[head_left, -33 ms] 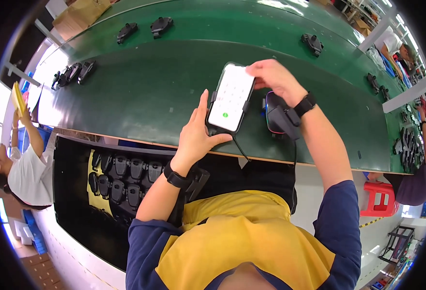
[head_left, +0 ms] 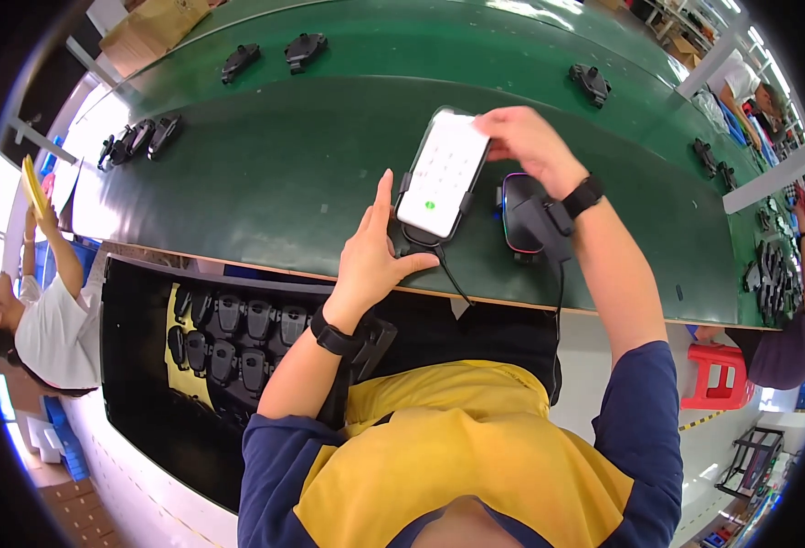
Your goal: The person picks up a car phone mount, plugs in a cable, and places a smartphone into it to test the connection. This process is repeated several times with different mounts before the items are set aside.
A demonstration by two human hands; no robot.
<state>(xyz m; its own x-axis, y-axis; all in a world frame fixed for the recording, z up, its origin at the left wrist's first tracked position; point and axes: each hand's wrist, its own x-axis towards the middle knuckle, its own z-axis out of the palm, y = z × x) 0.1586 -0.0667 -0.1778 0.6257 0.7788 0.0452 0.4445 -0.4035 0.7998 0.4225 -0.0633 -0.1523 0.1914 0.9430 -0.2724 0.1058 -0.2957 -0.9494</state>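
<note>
A smartphone (head_left: 443, 178) with a lit white screen and a green round button lies tilted on the green table, seated between the side arms of a black phone holder (head_left: 466, 203). My right hand (head_left: 532, 149) pinches the phone's upper right corner. My left hand (head_left: 366, 260) rests at the holder's lower left, index finger stretched up and thumb pointing right along its bottom end; the other fingers are partly hidden. A black cable (head_left: 455, 277) runs from the holder over the table edge. Beneath my right wrist sits a second black holder (head_left: 519, 219) with a coloured glowing rim.
A black bin (head_left: 147, 402) with rows of black holders stands below the table edge at left. Several holders (head_left: 137, 140) lie at the table's far left, more along the back and right. Co-workers sit at both sides; a red stool (head_left: 718, 376) stands at right.
The phone has slid up and slightly right in the holder, exposing more of the holder's lower end. My right hand has moved with it; my left hand stays put.
</note>
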